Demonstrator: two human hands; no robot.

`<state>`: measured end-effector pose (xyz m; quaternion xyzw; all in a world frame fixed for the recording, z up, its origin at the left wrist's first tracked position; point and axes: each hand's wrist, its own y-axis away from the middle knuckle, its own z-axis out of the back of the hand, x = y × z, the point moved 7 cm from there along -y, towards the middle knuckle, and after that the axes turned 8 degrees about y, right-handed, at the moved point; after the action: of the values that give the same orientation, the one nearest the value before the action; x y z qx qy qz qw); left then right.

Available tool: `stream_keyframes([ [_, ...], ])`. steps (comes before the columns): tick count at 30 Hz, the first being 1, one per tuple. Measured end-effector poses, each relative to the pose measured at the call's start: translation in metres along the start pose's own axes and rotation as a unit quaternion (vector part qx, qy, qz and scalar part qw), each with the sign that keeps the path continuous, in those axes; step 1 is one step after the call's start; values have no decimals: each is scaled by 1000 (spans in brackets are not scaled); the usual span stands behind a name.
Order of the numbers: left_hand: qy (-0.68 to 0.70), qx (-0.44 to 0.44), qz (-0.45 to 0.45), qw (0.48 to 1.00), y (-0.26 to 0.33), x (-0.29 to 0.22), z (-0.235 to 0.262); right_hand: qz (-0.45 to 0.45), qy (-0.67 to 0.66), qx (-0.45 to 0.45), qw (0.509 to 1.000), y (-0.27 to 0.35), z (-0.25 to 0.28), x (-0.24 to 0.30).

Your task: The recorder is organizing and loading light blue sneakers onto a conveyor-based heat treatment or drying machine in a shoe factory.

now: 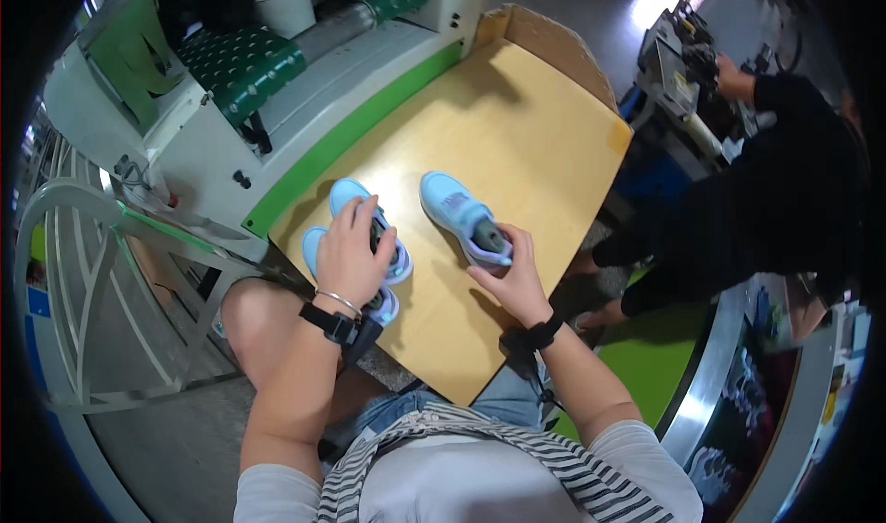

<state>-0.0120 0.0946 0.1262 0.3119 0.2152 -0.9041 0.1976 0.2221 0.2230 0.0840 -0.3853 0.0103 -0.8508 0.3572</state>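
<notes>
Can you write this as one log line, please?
left hand: on one blue shoe | beside it: second shoe | right hand: holding third shoe at heel | nearby: tan table

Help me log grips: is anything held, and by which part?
The right hand holds the rightmost blue shoe by its heel. The left hand lies over another blue shoe; whether it grips cannot be told.

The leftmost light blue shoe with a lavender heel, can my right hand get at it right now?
Probably not easily: your right hand holds the rightmost light blue shoe, and your left hand and the middle light blue shoe lie in the way of the leftmost shoe.
</notes>
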Motion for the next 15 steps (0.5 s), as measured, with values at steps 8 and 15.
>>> stream_keyframes([
  [8,27,52,80,995,3,4,2,-44,-31,-101,993,10,-42,12],
  [15,31,35,-20,999,26,-17,1,-26,-58,-45,997,34,-59,45],
])
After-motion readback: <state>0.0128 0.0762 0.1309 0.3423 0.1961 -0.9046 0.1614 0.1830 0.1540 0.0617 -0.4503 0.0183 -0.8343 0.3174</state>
